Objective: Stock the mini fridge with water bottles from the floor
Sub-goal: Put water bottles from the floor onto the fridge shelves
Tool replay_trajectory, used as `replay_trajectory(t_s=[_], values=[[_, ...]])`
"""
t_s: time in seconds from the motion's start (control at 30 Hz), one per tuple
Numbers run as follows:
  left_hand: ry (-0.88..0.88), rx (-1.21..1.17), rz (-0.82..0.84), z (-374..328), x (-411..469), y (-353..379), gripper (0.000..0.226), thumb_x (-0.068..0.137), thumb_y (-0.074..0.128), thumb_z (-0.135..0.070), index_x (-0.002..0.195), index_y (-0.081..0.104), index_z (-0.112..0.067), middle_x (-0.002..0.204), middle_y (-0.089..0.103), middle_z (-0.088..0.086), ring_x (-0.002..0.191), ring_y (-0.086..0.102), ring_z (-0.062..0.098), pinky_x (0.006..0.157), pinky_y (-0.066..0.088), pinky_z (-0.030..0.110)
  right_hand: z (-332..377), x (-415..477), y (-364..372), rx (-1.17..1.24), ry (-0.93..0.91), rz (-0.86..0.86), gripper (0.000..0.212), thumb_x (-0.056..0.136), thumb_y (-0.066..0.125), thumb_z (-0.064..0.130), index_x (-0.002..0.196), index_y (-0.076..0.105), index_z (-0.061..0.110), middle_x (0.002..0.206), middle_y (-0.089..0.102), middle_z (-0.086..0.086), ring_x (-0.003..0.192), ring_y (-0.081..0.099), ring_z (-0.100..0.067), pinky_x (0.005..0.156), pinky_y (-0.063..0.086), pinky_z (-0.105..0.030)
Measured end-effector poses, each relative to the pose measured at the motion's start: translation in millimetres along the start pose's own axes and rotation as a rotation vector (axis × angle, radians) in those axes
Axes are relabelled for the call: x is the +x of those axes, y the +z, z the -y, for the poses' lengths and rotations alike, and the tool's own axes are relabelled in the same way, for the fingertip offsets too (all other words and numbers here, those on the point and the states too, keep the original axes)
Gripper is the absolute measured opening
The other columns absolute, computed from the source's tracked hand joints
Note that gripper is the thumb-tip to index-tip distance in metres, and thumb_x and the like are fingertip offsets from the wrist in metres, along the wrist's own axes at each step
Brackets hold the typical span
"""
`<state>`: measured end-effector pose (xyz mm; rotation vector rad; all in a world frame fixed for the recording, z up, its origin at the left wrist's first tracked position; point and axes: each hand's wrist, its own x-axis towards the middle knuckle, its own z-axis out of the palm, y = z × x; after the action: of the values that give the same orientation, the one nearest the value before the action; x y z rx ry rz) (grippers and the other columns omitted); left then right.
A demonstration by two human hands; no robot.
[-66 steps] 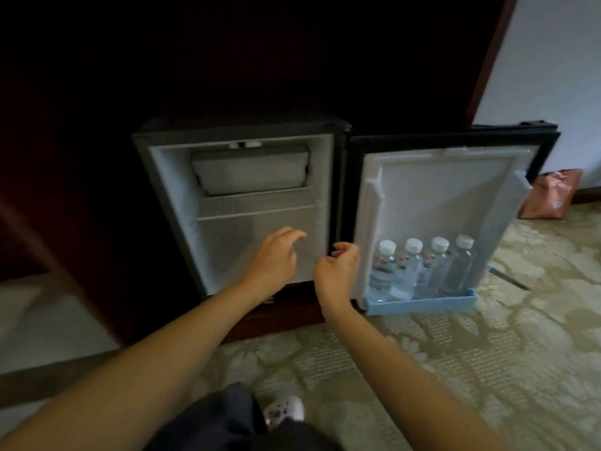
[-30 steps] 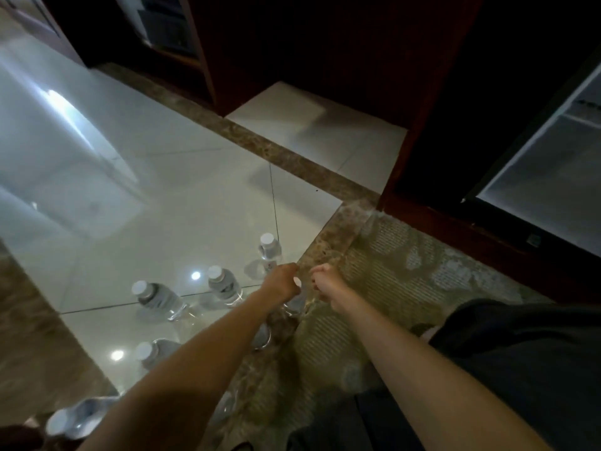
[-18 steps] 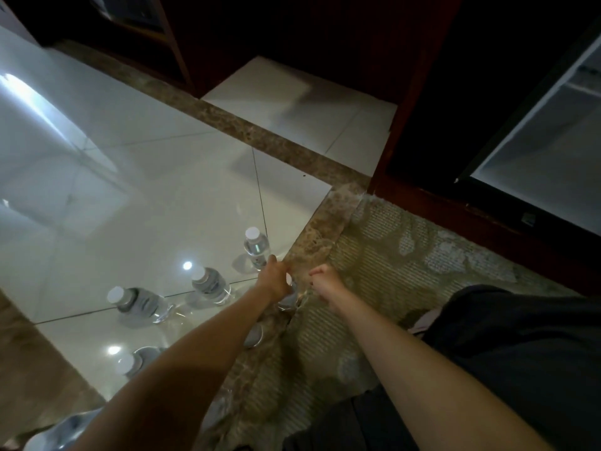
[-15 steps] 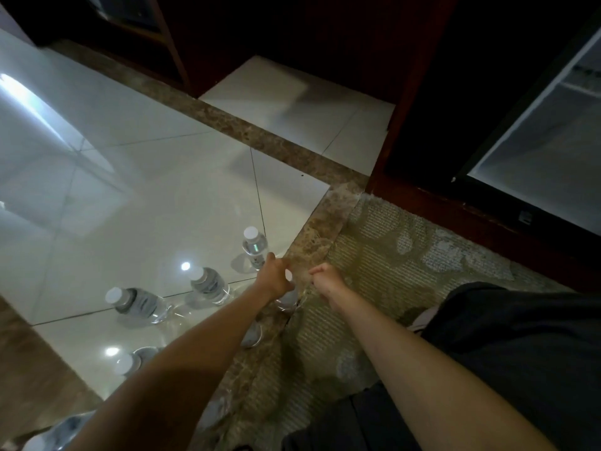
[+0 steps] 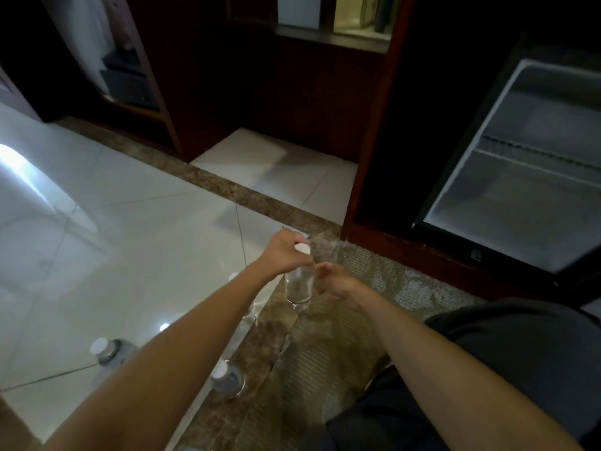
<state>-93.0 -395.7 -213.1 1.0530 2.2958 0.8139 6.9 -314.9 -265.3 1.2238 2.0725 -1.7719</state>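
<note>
My left hand (image 5: 284, 255) grips a clear water bottle (image 5: 299, 286) with a white cap near its neck and holds it upright above the floor. My right hand (image 5: 335, 281) hovers just right of the bottle, fingers loosely curled, holding nothing. More white-capped bottles stand on the floor below my left arm: one (image 5: 226, 380) on the marble strip, one (image 5: 109, 349) on the white tile, and another (image 5: 233, 277) mostly hidden behind my forearm. The open mini fridge (image 5: 520, 177) with its pale interior and a wire shelf is at the right.
Glossy white tile floor (image 5: 113, 239) lies at the left, a brown marble border (image 5: 234, 187) crosses it, and patterned carpet (image 5: 374, 288) lies before the fridge. Dark wooden cabinetry (image 5: 292, 92) stands behind. My dark-clothed knee (image 5: 507, 362) is at the lower right.
My left hand has lifted one bottle off the floor and raised it. The view has swung up and right, so more of the fridge shows.
</note>
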Motion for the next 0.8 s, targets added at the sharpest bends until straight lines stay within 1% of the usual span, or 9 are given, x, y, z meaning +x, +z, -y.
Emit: replay_trajectory(t_s=[0.07, 0.13, 0.2, 0.37, 0.43, 0.5, 0.6, 0.67, 0.8], values=[[0.04, -0.056, -0.008, -27.7, -0.5, -9.6, 0.02, 0.072, 0.07, -0.008, 0.091, 0.073, -0.004, 0.086, 0.059, 0.001, 0.082, 0.053, 0.012, 0.054, 0.041, 0.013, 20.5, -22.6, -21.3, -0.071, -0.06, -0.005, 0.047, 0.081, 0.055, -0.011, 0.125, 0.051, 0.006, 0.092, 0.054, -0.002, 0.092, 0.051, -0.02, 0.065, 0.043, -0.023], [0.073, -0.107, -0.004, -54.0, 1.5, -18.6, 0.016, 0.073, 0.07, -0.009, 0.09, 0.071, -0.008, 0.087, 0.06, 0.0, 0.081, 0.054, 0.011, 0.049, 0.045, 0.009, 44.8, -38.9, -40.6, -0.079, -0.106, -0.011, 0.053, 0.079, 0.059, -0.011, 0.127, 0.05, 0.008, 0.088, 0.052, 0.001, 0.082, 0.055, -0.012, 0.051, 0.042, -0.015], [0.099, -0.154, -0.009, -80.7, 6.2, -27.9, 0.017, 0.075, 0.069, -0.008, 0.092, 0.069, -0.007, 0.089, 0.059, 0.001, 0.084, 0.055, 0.013, 0.061, 0.05, 0.018, 67.6, -53.6, -61.8, -0.078, -0.16, 0.004, 0.058, 0.078, 0.06, -0.013, 0.13, 0.047, 0.009, 0.086, 0.051, 0.001, 0.065, 0.055, -0.003, 0.045, 0.041, -0.013], [0.198, -0.207, -0.064, -150.1, 23.8, -46.7, 0.022, 0.073, 0.066, -0.002, 0.094, 0.069, -0.008, 0.089, 0.059, 0.001, 0.088, 0.053, 0.013, 0.073, 0.045, 0.027, 91.0, -78.5, -126.4, 0.0, -0.255, -0.07, 0.058, 0.076, 0.066, -0.005, 0.129, 0.048, 0.009, 0.117, 0.056, -0.005, 0.098, 0.048, -0.012, 0.066, 0.041, -0.017], [0.247, -0.211, -0.025, -177.1, 31.2, -49.4, 0.024, 0.07, 0.067, -0.001, 0.09, 0.067, -0.015, 0.089, 0.059, 0.0, 0.088, 0.054, 0.014, 0.072, 0.046, 0.027, 94.0, -83.3, -149.3, 0.014, -0.272, -0.085, 0.058, 0.077, 0.067, -0.003, 0.129, 0.047, 0.011, 0.109, 0.056, 0.001, 0.096, 0.048, -0.011, 0.077, 0.041, -0.022], [0.289, -0.222, 0.031, -205.6, 40.1, -49.2, 0.027, 0.071, 0.065, 0.001, 0.092, 0.064, -0.016, 0.087, 0.055, -0.001, 0.079, 0.052, 0.012, 0.063, 0.046, 0.022, 96.6, -84.9, -173.7, 0.043, -0.312, -0.087, 0.058, 0.077, 0.068, -0.003, 0.128, 0.047, 0.017, 0.093, 0.052, 0.013, 0.085, 0.05, -0.003, 0.072, 0.045, -0.015], [0.335, -0.249, 0.101, -241.4, 55.7, -43.5, 0.024, 0.079, 0.057, 0.001, 0.095, 0.061, -0.016, 0.082, 0.051, -0.005, 0.069, 0.049, 0.005, 0.054, 0.043, 0.015, 93.1, -85.6, -206.3, 0.1, -0.35, -0.098, 0.052, 0.077, 0.069, -0.002, 0.114, 0.045, 0.026, 0.093, 0.053, 0.015, 0.079, 0.05, 0.004, 0.059, 0.046, -0.009], [0.363, -0.243, 0.15, -262.6, 69.8, -34.1, 0.024, 0.08, 0.056, 0.001, 0.095, 0.06, -0.017, 0.086, 0.053, -0.003, 0.07, 0.05, 0.005, 0.057, 0.043, 0.016, 85.7, -83.2, -228.5, 0.129, -0.351, -0.11, 0.052, 0.077, 0.07, 0.0, 0.117, 0.047, 0.024, 0.106, 0.058, 0.009, 0.084, 0.053, 0.004, 0.062, 0.046, -0.011], [0.383, -0.24, 0.227, -299.9, 93.8, -5.8, 0.027, 0.081, 0.058, 0.001, 0.102, 0.062, -0.016, 0.102, 0.054, 0.002, 0.081, 0.051, 0.007, 0.063, 0.046, 0.018, 63.3, -70.7, -266.0, 0.18, -0.379, -0.174, 0.062, 0.075, 0.072, 0.002, 0.125, 0.045, 0.026, 0.108, 0.06, 0.011, 0.098, 0.059, -0.004, 0.073, 0.05, -0.016]])
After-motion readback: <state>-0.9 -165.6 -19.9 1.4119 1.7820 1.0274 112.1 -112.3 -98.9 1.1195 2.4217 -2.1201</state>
